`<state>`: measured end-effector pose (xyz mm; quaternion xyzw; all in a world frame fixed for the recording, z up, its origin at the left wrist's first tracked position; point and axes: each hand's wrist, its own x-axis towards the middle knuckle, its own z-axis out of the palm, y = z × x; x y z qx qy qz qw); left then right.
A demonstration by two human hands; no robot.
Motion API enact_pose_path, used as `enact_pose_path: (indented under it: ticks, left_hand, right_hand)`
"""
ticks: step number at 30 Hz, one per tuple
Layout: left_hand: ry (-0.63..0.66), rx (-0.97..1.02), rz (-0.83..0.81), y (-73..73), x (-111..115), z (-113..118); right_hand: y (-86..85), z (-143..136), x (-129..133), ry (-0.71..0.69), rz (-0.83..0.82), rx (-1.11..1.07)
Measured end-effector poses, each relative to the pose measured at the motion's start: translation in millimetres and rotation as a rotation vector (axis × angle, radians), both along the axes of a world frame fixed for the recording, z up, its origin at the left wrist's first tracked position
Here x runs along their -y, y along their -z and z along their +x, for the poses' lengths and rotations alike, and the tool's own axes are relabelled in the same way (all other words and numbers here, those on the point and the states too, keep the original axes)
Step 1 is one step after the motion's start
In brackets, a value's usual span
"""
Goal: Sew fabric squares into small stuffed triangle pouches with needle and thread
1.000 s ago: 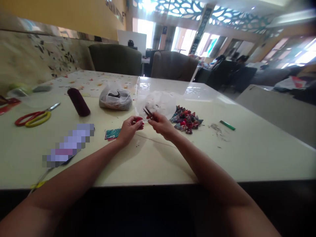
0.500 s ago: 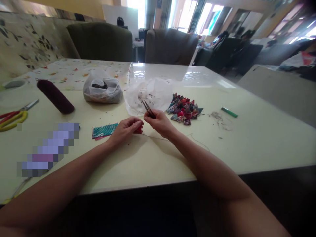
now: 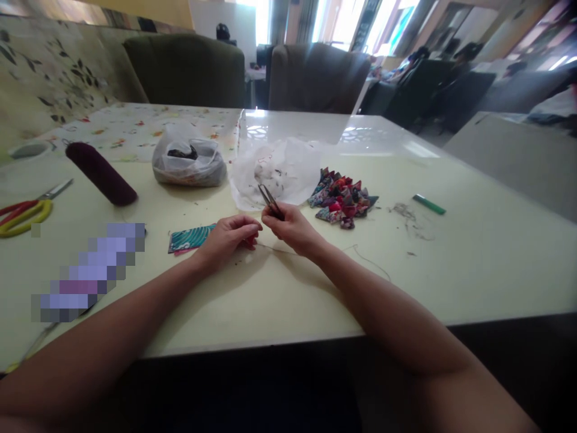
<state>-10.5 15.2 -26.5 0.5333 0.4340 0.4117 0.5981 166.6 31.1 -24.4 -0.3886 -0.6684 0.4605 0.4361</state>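
Observation:
Between the bent fingers of my left hand is a small red piece of fabric, mostly covered by the fingertips. My right hand is closed around dark thread snips, whose two blades point up and away from me. The hands almost touch at the fingertips. A thin thread trails from the left fingers across the table, passing under my right wrist. Beside my left wrist lie teal wave-patterned fabric pieces. A heap of small folded patterned fabric pieces sits right of my right hand.
A crumpled white plastic sheet with scraps lies ahead, beside a filled plastic bag. Leftward are a dark purple roll, scissors and a blurred-out object. A green strip and thread ends lie right.
The view has shifted slightly. The red piece shows less between my left fingers, and the snips remain in my right hand at almost the same spot.

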Motion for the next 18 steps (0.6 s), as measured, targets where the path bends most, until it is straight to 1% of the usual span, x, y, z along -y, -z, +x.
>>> enact_pose_path:
  ticks: [4, 7, 10, 12, 15, 18]
  left_hand:
    - [-0.076, 0.088, -0.066, 0.0, -1.1, 0.9]
    - [-0.199, 0.17, -0.121, 0.9, -3.9, 0.0]
    - [-0.334, 0.232, -0.159, 0.3, -7.8, -2.2]
    - [-0.388, 0.25, -0.15, -0.6, -9.8, -3.5]
    - [-0.401, 0.25, -0.113, -1.6, -10.4, -4.3]
    - [-0.365, 0.255, -0.102, -1.7, -9.0, -3.1]
  right_hand:
    - [3.3, 0.8, -3.4, 0.068, -0.002, -0.013]
    - [-0.8, 3.7, -4.3, 0.123, 0.011, -0.042]
    - [-6.2, 6.3, -2.9, 0.112, -0.016, -0.022]
    - [-7.4, 6.7, -1.9, 0.084, 0.009, 0.062]
    - [-5.7, 5.4, -1.2, 0.07, 0.137, 0.217]
    - [-4.3, 3.3, -0.8, 0.076, 0.187, 0.285]
